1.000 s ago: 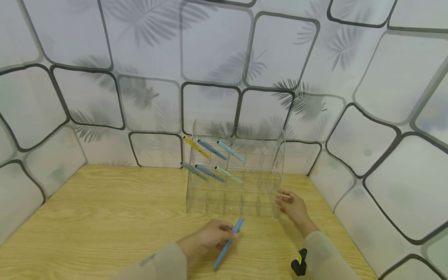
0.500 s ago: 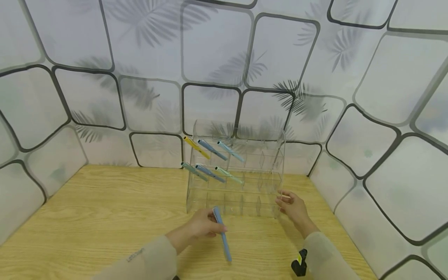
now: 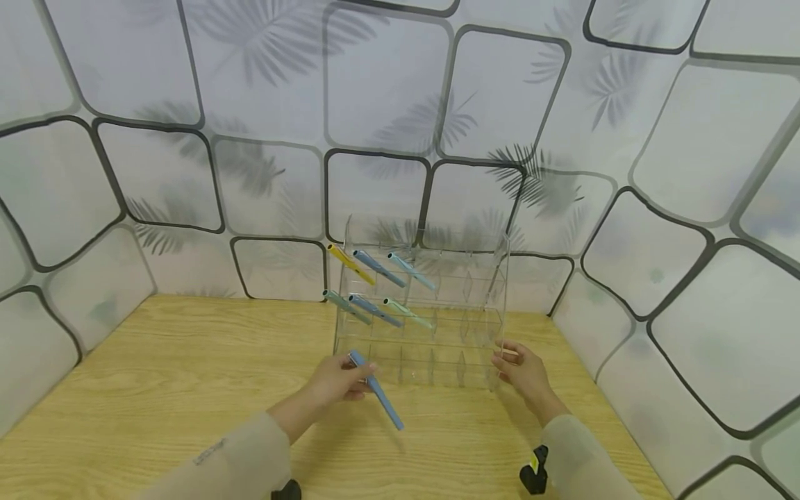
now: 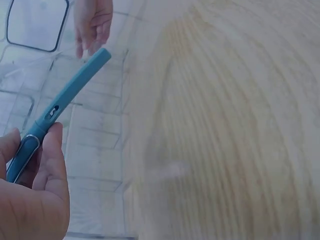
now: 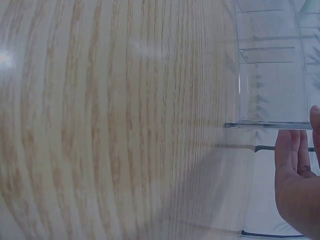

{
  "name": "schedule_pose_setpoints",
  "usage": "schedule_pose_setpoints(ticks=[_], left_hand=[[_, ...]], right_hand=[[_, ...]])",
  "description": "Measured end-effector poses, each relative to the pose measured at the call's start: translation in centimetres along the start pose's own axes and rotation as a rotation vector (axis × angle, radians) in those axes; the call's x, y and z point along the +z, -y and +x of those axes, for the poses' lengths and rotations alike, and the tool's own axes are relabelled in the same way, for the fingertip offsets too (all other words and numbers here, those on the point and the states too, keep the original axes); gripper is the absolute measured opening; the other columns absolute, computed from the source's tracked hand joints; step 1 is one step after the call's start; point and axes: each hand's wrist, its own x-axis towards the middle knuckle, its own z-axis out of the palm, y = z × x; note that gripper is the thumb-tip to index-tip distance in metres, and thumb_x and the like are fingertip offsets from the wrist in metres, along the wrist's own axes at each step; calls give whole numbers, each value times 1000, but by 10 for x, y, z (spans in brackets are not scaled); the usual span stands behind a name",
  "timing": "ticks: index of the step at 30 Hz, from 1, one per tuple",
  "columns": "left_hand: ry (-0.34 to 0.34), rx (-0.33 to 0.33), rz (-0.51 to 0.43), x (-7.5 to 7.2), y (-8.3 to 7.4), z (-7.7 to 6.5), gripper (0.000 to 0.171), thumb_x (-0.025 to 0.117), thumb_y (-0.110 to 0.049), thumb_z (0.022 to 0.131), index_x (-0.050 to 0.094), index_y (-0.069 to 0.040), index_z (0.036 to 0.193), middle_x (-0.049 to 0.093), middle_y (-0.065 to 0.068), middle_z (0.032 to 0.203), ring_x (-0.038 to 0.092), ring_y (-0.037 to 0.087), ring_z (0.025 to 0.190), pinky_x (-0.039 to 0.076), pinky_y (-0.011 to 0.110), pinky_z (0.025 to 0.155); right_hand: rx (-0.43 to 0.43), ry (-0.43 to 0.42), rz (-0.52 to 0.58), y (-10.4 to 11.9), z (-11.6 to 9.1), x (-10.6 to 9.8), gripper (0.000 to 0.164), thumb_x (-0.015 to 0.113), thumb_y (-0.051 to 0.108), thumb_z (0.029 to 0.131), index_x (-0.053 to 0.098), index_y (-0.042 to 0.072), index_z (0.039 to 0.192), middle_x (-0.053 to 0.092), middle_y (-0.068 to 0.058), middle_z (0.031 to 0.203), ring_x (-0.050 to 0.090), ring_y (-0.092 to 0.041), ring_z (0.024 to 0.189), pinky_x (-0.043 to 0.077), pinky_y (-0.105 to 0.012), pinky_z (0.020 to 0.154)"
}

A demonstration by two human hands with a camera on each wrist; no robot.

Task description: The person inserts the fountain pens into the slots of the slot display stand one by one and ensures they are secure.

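Note:
My left hand [image 3: 340,378] pinches a blue pen [image 3: 384,403] between thumb and fingers, low in front of the bottom left of a clear acrylic rack [image 3: 415,362]. In the left wrist view the pen [image 4: 75,87] shows its metal clip by the thumb, and its far end slants up and away. My right hand [image 3: 525,371] holds the rack's right side, low down. The right wrist view has those fingers [image 5: 286,150] against the outside of the side panel, with the thumb reaching over its edge. The rack's bottom tier carries no pens.
On the top tier lie a yellow pen [image 3: 351,264], a blue pen [image 3: 379,268] and a light blue pen [image 3: 411,269]. The middle tier bears a teal pen [image 3: 346,307], another blue pen [image 3: 375,310] and a pale green pen [image 3: 407,312]. A patterned curtain [image 3: 275,187] borders the wooden table [image 3: 206,368].
My left hand has moved left and toward the rack with the blue pen. The pen has swung round, its upper end now pointing left and its lower end right. My right hand stays put.

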Motion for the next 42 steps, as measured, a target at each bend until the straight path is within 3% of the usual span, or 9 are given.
schedule_pose_setpoints(ticks=[10,18,23,30,37,42], left_hand=[[-293,26,-115,-29,-14,9,29,63,-22,94,59,6,101,64,12,93,68,19,79,56,26,70],[-444,65,-177,-44,-17,16,31,62,-23,94,58,5,106,62,10,97,66,10,78,55,23,74],[-489,96,-156,-48,-17,17,33,62,-24,95,58,4,111,59,13,104,67,15,88,54,23,76],[-538,132,-71,-49,-7,22,27,63,-21,94,61,3,106,61,14,99,68,22,91,56,23,70],[-548,147,14,-44,4,26,26,65,-21,93,64,2,104,64,15,98,64,31,95,56,22,67],[-547,144,29,-41,8,26,27,66,-23,92,65,1,104,65,14,98,62,30,95,56,23,67]], right_hand=[[-4,3,4,0,0,0,46,59,11,95,44,-1,137,50,-25,129,56,-31,111,52,-34,87],[-6,2,0,-2,1,0,46,60,11,95,44,-1,137,51,-25,129,57,-29,110,53,-33,86],[-7,1,1,-1,1,0,45,59,10,96,44,-1,137,50,-25,129,57,-29,110,53,-33,86],[-8,7,0,0,0,0,46,59,11,96,44,-1,137,50,-25,129,57,-29,110,53,-33,86],[-7,5,-2,-1,0,0,46,60,12,95,44,-1,137,51,-25,129,58,-28,109,53,-33,85],[-6,5,-6,0,0,0,46,60,11,95,44,-1,137,51,-25,129,57,-30,110,53,-32,84]])
